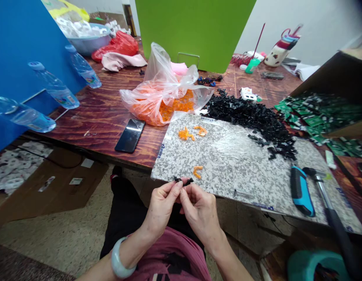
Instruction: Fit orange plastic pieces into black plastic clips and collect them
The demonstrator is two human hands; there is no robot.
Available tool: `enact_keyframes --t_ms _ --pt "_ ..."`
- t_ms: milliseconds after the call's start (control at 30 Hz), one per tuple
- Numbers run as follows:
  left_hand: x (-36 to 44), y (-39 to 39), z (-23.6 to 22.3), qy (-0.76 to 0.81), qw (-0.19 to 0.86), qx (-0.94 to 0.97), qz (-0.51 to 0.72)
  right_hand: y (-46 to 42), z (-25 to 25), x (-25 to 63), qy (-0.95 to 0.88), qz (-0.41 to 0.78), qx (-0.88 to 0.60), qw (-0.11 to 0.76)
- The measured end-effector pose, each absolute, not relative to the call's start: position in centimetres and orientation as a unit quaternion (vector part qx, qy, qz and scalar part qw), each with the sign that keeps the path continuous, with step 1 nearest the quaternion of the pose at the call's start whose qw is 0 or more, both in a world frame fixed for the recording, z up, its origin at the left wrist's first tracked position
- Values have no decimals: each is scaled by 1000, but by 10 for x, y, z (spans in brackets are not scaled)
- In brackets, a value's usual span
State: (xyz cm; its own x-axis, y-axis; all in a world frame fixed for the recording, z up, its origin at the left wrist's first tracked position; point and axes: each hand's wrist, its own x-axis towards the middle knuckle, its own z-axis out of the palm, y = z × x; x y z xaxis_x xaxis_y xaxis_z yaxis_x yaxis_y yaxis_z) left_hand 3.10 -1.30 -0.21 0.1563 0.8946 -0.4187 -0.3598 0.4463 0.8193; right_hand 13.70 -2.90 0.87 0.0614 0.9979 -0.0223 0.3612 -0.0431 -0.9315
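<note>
Close to my body, just off the near edge of the speckled board [181, 156], my left hand [165, 205] and my right hand [200, 207] meet. Both are closed, pinching a small black plastic part [187, 181] between fingertips and thumbs. Just beyond my fingers lies a U-shaped orange piece [197, 172]. Farther up the board are an orange cluster of pieces [186, 134] and another orange piece [200, 130]. A big heap of black parts [248, 113] spreads over the board's far side, next to a patch of thin clear strips [238, 144].
A clear bag of orange pieces [166, 101] and a phone [130, 135] lie left of the board. To the right are a blue-handled tool [302, 191], a hammer [323, 191] and a box of green circuit boards [321, 113]. Plastic bottles [54, 86] lean at the left.
</note>
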Motion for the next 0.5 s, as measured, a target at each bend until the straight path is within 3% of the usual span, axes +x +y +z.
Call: enact_keyframes --t_ms 500 --pt "31 -15 -4 489 701 306 420 -32 10 137 -493 479 -609 395"
